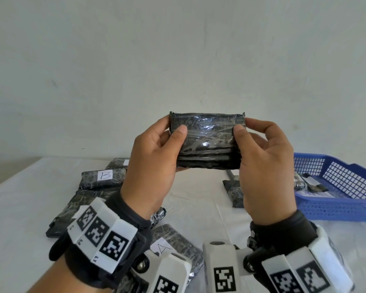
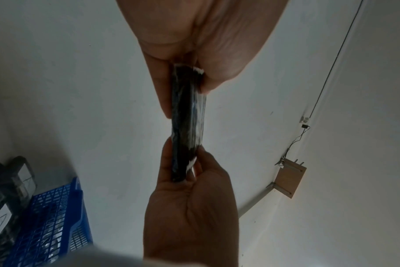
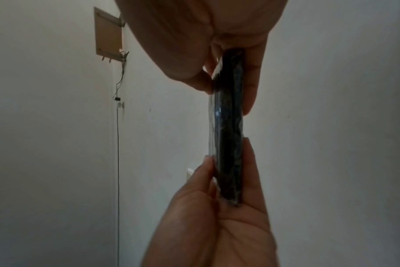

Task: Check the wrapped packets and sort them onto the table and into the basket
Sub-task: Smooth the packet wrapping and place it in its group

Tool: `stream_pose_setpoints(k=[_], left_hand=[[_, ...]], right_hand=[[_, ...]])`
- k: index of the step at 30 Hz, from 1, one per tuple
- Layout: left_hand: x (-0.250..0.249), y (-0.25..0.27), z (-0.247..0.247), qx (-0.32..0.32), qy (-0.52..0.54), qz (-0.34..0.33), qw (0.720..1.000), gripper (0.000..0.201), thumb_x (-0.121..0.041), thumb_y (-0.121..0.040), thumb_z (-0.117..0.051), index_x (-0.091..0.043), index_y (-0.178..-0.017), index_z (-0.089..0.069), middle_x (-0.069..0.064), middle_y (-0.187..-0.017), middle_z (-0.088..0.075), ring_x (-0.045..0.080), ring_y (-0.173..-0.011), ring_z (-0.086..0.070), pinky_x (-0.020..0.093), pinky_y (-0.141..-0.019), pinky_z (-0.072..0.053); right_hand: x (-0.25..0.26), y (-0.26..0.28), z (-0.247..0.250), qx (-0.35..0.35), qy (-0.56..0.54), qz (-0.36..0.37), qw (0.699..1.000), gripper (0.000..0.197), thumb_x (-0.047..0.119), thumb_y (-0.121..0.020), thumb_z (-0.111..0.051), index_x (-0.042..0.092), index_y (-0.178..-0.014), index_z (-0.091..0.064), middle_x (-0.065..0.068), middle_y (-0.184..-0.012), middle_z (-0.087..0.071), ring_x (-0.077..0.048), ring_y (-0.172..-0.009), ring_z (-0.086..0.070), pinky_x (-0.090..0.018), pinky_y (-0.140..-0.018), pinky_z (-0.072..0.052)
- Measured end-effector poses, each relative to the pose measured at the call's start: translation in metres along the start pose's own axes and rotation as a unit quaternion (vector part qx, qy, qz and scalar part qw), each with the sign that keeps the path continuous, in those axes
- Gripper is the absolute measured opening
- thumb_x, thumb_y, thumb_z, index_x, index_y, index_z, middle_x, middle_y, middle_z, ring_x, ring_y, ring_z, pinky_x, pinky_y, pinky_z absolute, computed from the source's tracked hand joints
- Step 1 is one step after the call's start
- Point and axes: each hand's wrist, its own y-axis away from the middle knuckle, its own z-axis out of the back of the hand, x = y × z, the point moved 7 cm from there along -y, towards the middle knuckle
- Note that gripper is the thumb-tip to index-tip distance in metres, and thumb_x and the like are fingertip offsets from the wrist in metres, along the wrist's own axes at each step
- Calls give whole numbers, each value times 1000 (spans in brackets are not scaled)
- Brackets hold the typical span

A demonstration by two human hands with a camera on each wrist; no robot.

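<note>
A black packet (image 1: 207,142) wrapped in clear film is held up above the table, long side level, with no label on the face toward me. My left hand (image 1: 173,127) pinches its left end, thumb in front and fingers behind. My right hand (image 1: 244,129) pinches the right end the same way. The left wrist view shows the packet (image 2: 187,122) edge-on between both hands, and so does the right wrist view, where the packet (image 3: 228,126) looks thin and flat. The blue mesh basket (image 1: 351,208) stands on the table at the right with a few packets inside.
Several black packets lie on the white table (image 1: 19,208) below my hands: one labelled B (image 1: 101,178) at the left, one labelled A (image 1: 173,246) near me, another packet (image 1: 235,193) beside the basket. A plain wall stands behind.
</note>
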Motion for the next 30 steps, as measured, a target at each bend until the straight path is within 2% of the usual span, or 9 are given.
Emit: stream_pose_setpoints(k=[2,5,8,12,18,20,24,28,30], left_hand=[[1,1,-1,-1,0,-1,1000,21,-13,-107,-51,-20,-109,-71,-9,-82,-78,1,-70,-73,14,-56,-53],[5,0,-3,13,0,12,1000,18,-16,-105,-54,-17,-112,-71,-2,-97,-79,11,-89,-76,27,-70,-61],[4,0,-4,21,-12,1,1000,21,-11,-103,-57,-21,-117,-70,-1,-106,-78,16,-98,-76,33,-77,-62],[1,2,-8,38,-19,-15,999,25,-12,-102,-61,-25,-123,-66,-3,-111,-77,18,-104,-75,40,-87,-61],[-1,3,-16,87,30,20,996,45,-5,-103,-55,-18,-146,-47,5,-126,-73,23,-115,-72,44,-95,-60],[-1,4,-16,91,38,28,995,58,-3,-103,-54,-20,-156,-35,6,-130,-71,23,-117,-71,45,-97,-59],[1,2,-15,94,51,29,994,58,-4,-106,-49,-22,-158,-32,6,-131,-70,23,-118,-70,46,-96,-59],[1,-1,-12,107,76,34,991,48,-4,-107,-44,-22,-152,-41,9,-127,-71,25,-116,-71,41,-90,-61],[0,-2,-9,104,101,43,989,50,-2,-107,-40,-19,-155,-38,14,-129,-70,29,-117,-70,42,-89,-61]], right_hand=[[0,1,-1,-13,27,33,999,17,30,-99,-70,21,-112,-66,-18,-94,-76,-40,-85,-72,-62,-77,-59],[4,2,-2,-24,69,75,994,27,38,-94,-72,24,-116,-67,-3,-103,-78,-26,-103,-75,-54,-89,-61],[3,3,-5,-11,80,76,994,34,36,-95,-76,20,-122,-63,1,-100,-77,-20,-97,-76,-47,-86,-62],[5,6,-9,-6,93,87,992,45,32,-92,-78,16,-129,-58,10,-98,-74,-4,-90,-73,-29,-81,-61],[9,9,-10,-6,95,100,990,59,35,-87,-82,14,-135,-56,18,-102,-69,9,-90,-68,-9,-75,-51],[9,9,-11,-4,96,100,990,63,37,-84,-83,14,-136,-55,17,-104,-68,9,-92,-68,-9,-76,-51],[8,9,-12,6,84,104,991,61,33,-87,-82,13,-138,-54,15,-107,-69,5,-97,-69,-13,-81,-53],[6,6,-10,19,60,94,994,49,31,-98,-73,12,-140,-58,6,-115,-74,-8,-107,-72,-34,-94,-60],[4,3,-8,28,26,79,996,41,24,-102,-63,11,-141,-61,3,-122,-75,-11,-115,-72,-39,-102,-58]])
